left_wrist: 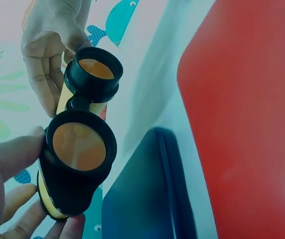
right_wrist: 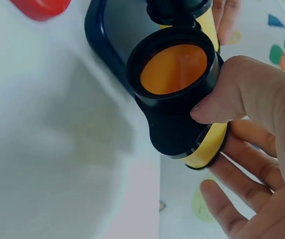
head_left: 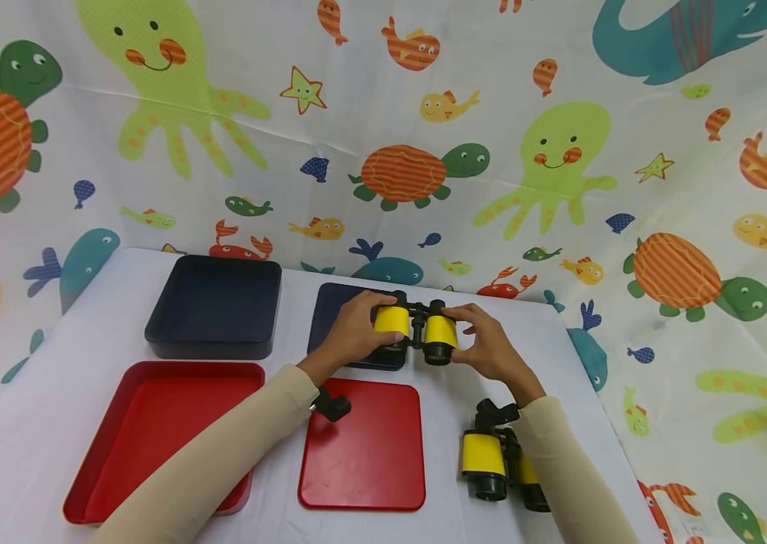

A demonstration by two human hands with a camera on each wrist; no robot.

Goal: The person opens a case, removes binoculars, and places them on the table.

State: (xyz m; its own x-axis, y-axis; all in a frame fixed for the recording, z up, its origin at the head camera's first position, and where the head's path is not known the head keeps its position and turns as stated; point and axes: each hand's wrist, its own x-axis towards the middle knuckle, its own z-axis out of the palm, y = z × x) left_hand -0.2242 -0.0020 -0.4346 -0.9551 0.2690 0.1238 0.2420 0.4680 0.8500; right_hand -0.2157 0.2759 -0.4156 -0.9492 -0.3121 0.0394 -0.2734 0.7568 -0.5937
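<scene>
Both hands hold a pair of yellow and black binoculars (head_left: 440, 330) over the right part of a flat dark blue lid (head_left: 330, 316). My left hand (head_left: 358, 326) grips the left barrel, thumb on the near side and fingers over the far end. The right barrel is pinched between thumb and fingers of my right hand (head_left: 488, 346). Orange-tinted lenses (left_wrist: 79, 145) show in the left wrist view. In the right wrist view, the thumb presses on the black housing (right_wrist: 174, 124). A second pair of yellow and black binoculars (head_left: 484, 452) lies near the right forearm, partly hidden by the sleeve.
A dark blue box (head_left: 216, 302) stands at the back left, with a red box (head_left: 165, 408) in front of it, partly covered by the left sleeve. A flat red lid (head_left: 364, 453) lies mid-table. A sea-animal patterned curtain (head_left: 329, 128) hangs behind the white table.
</scene>
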